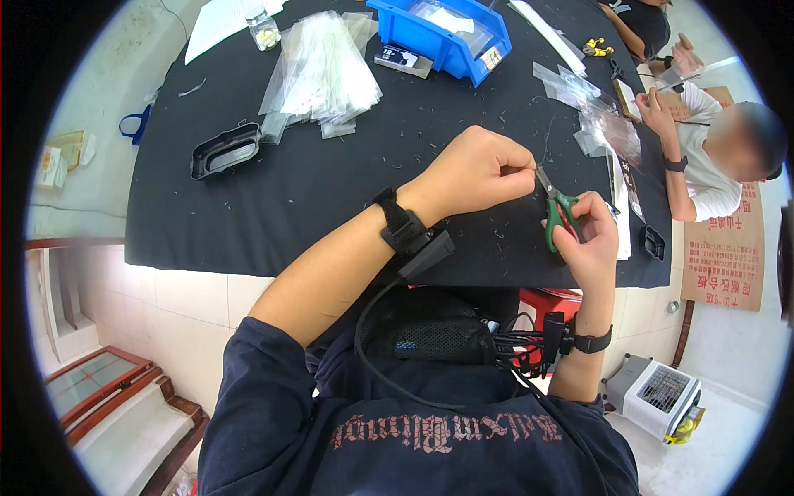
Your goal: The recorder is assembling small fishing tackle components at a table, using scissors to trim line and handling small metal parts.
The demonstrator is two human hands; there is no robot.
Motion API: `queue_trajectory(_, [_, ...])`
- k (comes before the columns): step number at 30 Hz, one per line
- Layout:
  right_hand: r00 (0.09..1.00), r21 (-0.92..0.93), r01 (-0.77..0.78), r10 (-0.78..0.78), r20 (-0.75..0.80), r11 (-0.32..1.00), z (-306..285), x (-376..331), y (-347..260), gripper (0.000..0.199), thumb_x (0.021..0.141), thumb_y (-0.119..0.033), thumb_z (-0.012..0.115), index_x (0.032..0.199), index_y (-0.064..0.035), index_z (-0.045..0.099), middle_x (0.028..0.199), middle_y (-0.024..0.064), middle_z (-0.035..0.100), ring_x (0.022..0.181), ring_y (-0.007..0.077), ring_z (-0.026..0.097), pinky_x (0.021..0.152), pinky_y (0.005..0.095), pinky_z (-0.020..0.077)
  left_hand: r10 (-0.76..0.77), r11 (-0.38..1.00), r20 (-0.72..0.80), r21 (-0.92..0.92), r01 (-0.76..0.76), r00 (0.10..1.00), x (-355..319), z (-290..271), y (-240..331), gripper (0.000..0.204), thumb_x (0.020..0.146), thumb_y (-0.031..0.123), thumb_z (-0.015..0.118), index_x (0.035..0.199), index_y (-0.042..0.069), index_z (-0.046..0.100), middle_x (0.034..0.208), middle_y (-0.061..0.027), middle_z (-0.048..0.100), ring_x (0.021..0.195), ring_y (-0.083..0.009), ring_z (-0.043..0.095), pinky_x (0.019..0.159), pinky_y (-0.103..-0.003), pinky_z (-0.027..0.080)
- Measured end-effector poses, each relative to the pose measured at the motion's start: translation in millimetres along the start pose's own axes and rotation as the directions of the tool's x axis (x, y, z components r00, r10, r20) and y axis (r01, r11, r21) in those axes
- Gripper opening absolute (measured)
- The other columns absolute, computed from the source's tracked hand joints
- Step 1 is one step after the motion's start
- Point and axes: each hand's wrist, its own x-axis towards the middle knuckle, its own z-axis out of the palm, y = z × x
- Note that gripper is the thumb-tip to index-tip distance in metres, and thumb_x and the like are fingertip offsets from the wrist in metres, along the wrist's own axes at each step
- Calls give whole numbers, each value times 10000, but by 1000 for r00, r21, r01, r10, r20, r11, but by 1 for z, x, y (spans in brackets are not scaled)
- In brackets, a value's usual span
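Your right hand (597, 244) is holding the scissors (562, 201), with its fingers gripping the green handles. The blades are pointing up and a bit left over the black cloth (347, 194), and their tips are sitting right by your left hand (488, 169). That hand is pinching its thumb and finger together; I cannot tell if anything thin is sitting between them. Farther up, clear bags (322, 70) are lying in a pile, and a blue bin (426, 43) is standing to their right. A black tray (231, 154) is resting at their lower left.
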Motion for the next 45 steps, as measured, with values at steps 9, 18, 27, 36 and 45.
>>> queue_trajectory(9, [1000,12,5,-5,-5,1000,-2,-1,3,269,757,59,704,892,-25,488,906,5,482,843,84,489,787,229,423,4,1000,10,14,-4,1000,0,0,-1,167,857,153,670,822,-6,705,675,-109,649,584,-174,603,567,-304,462])
queue_trajectory(18, [1000,15,10,-10,-4,1000,-1,-1,5,254,776,72,701,898,-19,498,909,11,505,857,86,520,800,232,443,11,1000,11,12,-11,1000,0,-1,0,163,857,146,670,814,-9,700,668,-110,641,574,-172,589,558,-305,453])
queue_trajectory(27, [998,-70,39,-36,51,997,-6,0,7,231,818,83,665,906,-11,473,939,48,497,859,129,594,861,332,583,23,999,3,27,-23,1000,0,0,0,167,853,146,668,806,-12,693,664,-117,633,566,-177,586,556,-310,454])
queue_trajectory(36, [990,131,93,-77,-122,987,-4,-4,-7,212,826,114,656,858,-14,491,902,29,517,837,99,582,800,246,517,-176,969,-5,-175,172,984,1,0,1,195,895,148,614,789,14,708,671,-32,662,627,-111,636,571,-262,468])
queue_trajectory(45, [992,-417,50,-94,-86,908,7,-5,-12,301,697,-70,818,670,-2,527,847,71,568,710,153,568,617,280,433,-421,659,100,-649,380,902,6,-11,4,274,979,205,538,823,29,678,596,28,526,692,-128,677,630,-240,463])
